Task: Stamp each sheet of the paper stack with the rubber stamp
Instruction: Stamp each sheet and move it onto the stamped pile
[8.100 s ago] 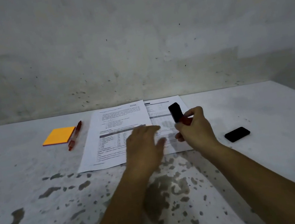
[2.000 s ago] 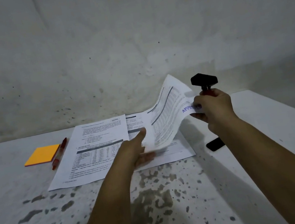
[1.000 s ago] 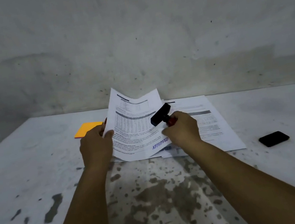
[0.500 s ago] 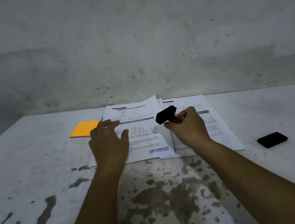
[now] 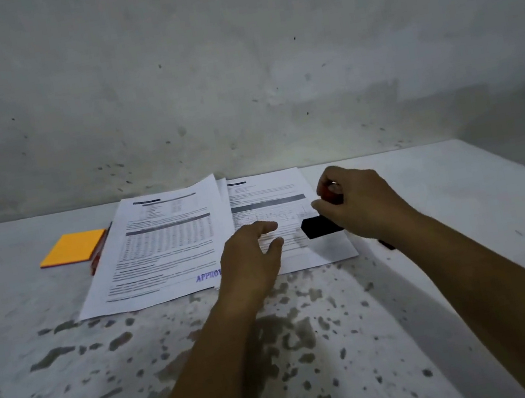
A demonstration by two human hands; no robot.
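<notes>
Grey, stained wall rises behind a pale worktop [image 5: 460, 186] whose near part is blotched with dark patches. Two lots of printed paper lie side by side toward the far edge: the stamped pile [image 5: 161, 247] on the left, its top sheet bearing a blue "APPRO…" mark near the lower right corner, and the paper stack [image 5: 267, 194] on the right, its top sheet showing no mark that I can make out. The right hand [image 5: 359, 203] grips the rubber stamp [image 5: 319, 225] by its red handle, fingers curled round it, with the black base low over the right part of that sheet; whether the base already touches the paper I cannot tell. The left hand [image 5: 250, 256] rests on the lower left of the same sheet with loose, nearly straight fingers, holding nothing. By my reading the step in hand is stamping this top sheet. The next move calls for a flat, firm press straight down, a clean lift, then sliding the sheet across onto the left pile. An orange notepad [image 5: 73, 248] lies beyond the left pile, with a red pen [image 5: 96, 261] wedged between the two. Something small and dark [image 5: 386, 244] peeps out beside the right wrist, too hidden to name. Nothing blocks the stamp's path; the left fingers lie near the base and should stay out from under it.
</notes>
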